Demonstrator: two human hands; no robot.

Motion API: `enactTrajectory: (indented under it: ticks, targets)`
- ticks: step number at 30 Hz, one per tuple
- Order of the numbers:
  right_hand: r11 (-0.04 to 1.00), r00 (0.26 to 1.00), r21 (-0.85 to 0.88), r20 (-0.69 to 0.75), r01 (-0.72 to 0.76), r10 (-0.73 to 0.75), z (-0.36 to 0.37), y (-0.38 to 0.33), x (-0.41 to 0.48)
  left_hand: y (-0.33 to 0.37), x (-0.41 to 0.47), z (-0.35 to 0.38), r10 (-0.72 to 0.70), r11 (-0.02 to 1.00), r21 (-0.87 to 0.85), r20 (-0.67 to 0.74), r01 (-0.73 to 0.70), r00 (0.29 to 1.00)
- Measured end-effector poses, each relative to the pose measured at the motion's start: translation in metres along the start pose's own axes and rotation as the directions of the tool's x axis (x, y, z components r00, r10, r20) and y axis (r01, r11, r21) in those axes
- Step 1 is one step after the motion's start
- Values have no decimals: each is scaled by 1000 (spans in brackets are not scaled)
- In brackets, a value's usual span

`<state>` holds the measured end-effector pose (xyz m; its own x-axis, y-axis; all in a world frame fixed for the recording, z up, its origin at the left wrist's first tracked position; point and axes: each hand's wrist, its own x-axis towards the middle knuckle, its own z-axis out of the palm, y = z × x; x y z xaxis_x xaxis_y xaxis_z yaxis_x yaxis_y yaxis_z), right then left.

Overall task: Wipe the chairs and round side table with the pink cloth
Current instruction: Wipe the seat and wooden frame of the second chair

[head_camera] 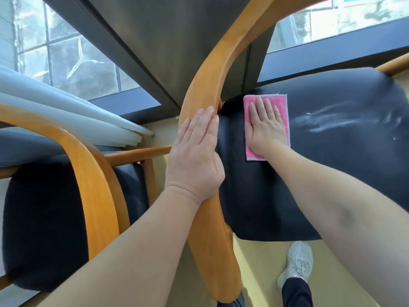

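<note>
A folded pink cloth (282, 107) lies flat on the black seat cushion (332, 162) of a wooden chair, near the cushion's far left corner. My right hand (264, 127) presses down on the cloth with flat, spread fingers. My left hand (197, 158) rests flat, fingers together, on the chair's curved orange wooden armrest (208, 240), just left of the cushion. Pale wet streaks (332, 120) show on the cushion to the right of the cloth. The round side table is out of view.
A second chair with a black cushion (44, 229) and orange wooden arm (93, 196) stands close at the left. Windows with dark frames (155, 52) run along the far side. White blind slats (66, 111) lie at the left. My white shoe (297, 264) stands on the yellow floor.
</note>
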<state>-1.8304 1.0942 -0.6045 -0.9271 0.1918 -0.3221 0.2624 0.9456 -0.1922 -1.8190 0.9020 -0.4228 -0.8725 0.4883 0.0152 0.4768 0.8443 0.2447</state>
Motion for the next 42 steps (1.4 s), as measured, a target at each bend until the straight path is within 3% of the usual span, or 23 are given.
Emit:
enactTrajectory:
  ticks: [2,7,12,16,22,34,42]
  targets:
    - [1000,999,-19,27,-21,22,8,6,-33,1,1,-2,20,1000,23,36,-21,999]
    - [999,996,8,73,-52,51,38,16,-122,2,8,-8,274,948,93,252,-305,928]
    - [995,990,-42,109,-86,90,71,20,-207,4,9,-12,262,941,125,325,-315,909]
    - [995,984,-30,151,-94,98,76,24,-228,4,10,-11,270,941,118,306,-317,913]
    - [999,994,-11,100,-41,42,61,26,-192,0,10,-10,279,941,104,299,-321,913]
    - [998,998,-39,39,54,-53,-9,23,6,-3,11,-6,275,947,82,288,-310,917]
    - [997,998,-31,3,68,-68,-32,33,67,-3,12,-5,276,947,80,293,-311,916]
